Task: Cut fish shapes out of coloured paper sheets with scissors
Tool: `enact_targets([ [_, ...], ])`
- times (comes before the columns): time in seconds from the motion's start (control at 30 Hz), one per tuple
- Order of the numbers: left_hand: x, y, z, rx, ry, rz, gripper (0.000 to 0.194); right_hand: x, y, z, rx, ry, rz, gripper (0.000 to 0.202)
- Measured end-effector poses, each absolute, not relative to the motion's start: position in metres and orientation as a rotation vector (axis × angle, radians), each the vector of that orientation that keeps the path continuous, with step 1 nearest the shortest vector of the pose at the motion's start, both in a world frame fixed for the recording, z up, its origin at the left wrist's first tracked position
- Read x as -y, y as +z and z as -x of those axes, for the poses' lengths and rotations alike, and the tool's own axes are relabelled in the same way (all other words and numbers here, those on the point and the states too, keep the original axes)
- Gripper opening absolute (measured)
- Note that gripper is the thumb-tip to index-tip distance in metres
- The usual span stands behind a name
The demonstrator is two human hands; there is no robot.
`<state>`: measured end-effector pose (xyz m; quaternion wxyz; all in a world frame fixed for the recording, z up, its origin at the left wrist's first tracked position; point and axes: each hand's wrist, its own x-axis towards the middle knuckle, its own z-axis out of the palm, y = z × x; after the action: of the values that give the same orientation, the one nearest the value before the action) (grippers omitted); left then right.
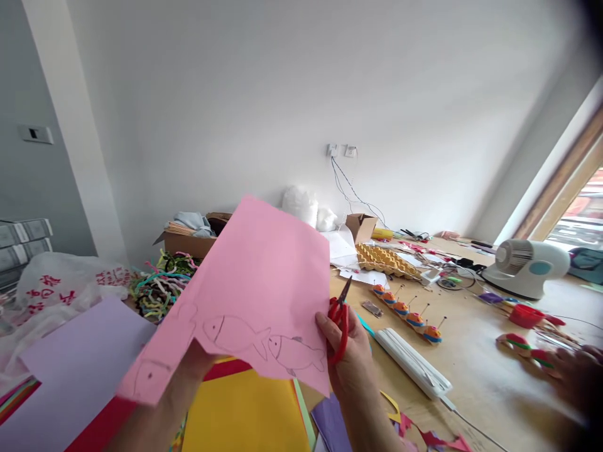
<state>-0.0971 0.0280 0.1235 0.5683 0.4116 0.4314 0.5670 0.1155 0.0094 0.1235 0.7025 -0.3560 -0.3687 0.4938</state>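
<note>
— So where does the work stand?
— Cutting, I'd judge: the right hand (351, 358) has its fingers through the red scissors (340, 320), blades at the edge of the pink paper (254, 282) held up over the desk (475, 370).
— And the left hand (198, 361)?
— Mostly hidden behind the sheet, evidently gripping it. The blades should next meet the drawn fish (294, 351).

The egg tray (385, 260) lies on the table (480, 370), left of the fan (527, 267).
</note>
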Motion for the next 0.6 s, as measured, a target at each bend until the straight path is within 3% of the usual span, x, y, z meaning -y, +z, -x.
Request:
enact_targets([
  [0.23,-0.008,0.106,0.084,-0.402,1.238,-1.170,0.081,-0.015,0.124,-0.095,0.849,0.794,0.801,0.031],
  [0.4,-0.009,0.119,0.076,-0.576,1.540,-0.701,0.059,-0.015,0.109,-0.077,0.905,0.689,0.794,0.030],
  [0.6,-0.015,0.125,0.069,-0.614,1.614,-0.515,0.053,-0.015,0.098,-0.071,0.994,0.649,0.840,0.027],
])
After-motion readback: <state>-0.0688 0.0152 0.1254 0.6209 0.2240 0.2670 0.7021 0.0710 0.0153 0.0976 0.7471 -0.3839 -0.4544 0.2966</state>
